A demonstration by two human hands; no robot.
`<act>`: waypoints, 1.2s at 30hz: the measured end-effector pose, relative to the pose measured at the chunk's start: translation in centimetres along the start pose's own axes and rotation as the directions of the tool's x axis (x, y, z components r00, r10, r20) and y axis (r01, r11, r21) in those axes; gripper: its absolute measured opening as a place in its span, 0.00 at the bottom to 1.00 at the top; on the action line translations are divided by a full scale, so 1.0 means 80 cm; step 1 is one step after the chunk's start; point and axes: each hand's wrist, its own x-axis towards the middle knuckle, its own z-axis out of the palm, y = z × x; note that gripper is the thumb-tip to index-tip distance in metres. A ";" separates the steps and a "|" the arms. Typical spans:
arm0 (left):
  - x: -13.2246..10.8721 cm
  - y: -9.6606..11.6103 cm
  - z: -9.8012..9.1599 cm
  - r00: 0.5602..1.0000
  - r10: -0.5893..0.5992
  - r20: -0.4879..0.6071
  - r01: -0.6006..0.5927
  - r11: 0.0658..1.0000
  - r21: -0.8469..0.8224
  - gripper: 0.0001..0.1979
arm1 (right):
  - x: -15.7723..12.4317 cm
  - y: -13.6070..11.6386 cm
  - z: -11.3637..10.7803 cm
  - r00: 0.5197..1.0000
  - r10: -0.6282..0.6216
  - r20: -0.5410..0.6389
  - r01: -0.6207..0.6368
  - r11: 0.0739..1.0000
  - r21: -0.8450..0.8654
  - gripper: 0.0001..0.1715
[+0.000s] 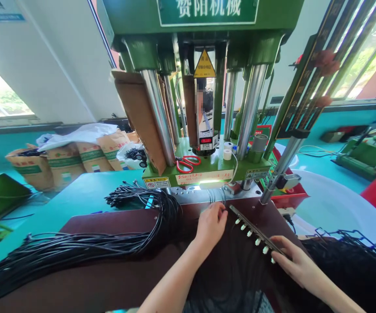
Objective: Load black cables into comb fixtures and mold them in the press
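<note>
My left hand (211, 224) is at the front of the green press, its fingers closed around thin black cables (212, 196) that run over the metal plate; the fingertips partly hide them. My right hand (294, 261) pinches the near end of a narrow metal bar (253, 232), which lies slanted above the brown table. Several small white connectors (257, 241) stick out along the bar's lower side. A thick bundle of black cables (116, 241) lies on the table to the left, curling back near the press.
The green press (204, 171) stands ahead with steel columns and red-handled scissors (188, 164) on its ledge. A dark heap of cables (354, 269) is at right, near a white round tub (347, 204). Paper sacks (66, 163) stand back left. A person is partly visible behind the press.
</note>
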 end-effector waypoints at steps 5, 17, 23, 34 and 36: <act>0.044 -0.044 -0.012 0.871 -0.490 -0.004 0.369 0.661 -0.653 0.15 | 0.007 -0.021 -0.004 0.965 -0.262 0.030 0.224 0.753 -0.618 0.14; 0.129 -0.085 0.029 0.724 -0.223 0.652 0.678 0.062 -0.732 0.17 | 0.047 -0.042 -0.003 0.942 -0.319 0.105 0.323 0.776 -0.542 0.13; 0.134 -0.098 0.042 0.800 -0.167 0.577 0.575 -0.061 -0.816 0.19 | 0.094 -0.020 -0.005 0.990 -0.134 -0.038 0.136 0.988 0.073 0.22; 0.140 -0.109 0.062 0.794 -0.318 0.518 0.508 -0.121 -0.853 0.18 | 0.094 -0.010 0.003 0.981 -0.115 -0.158 0.144 0.972 0.184 0.20; 0.138 -0.107 0.061 0.793 -0.331 0.511 0.500 -0.125 -0.857 0.17 | 0.095 -0.009 0.003 0.978 -0.123 -0.167 0.152 0.973 0.173 0.19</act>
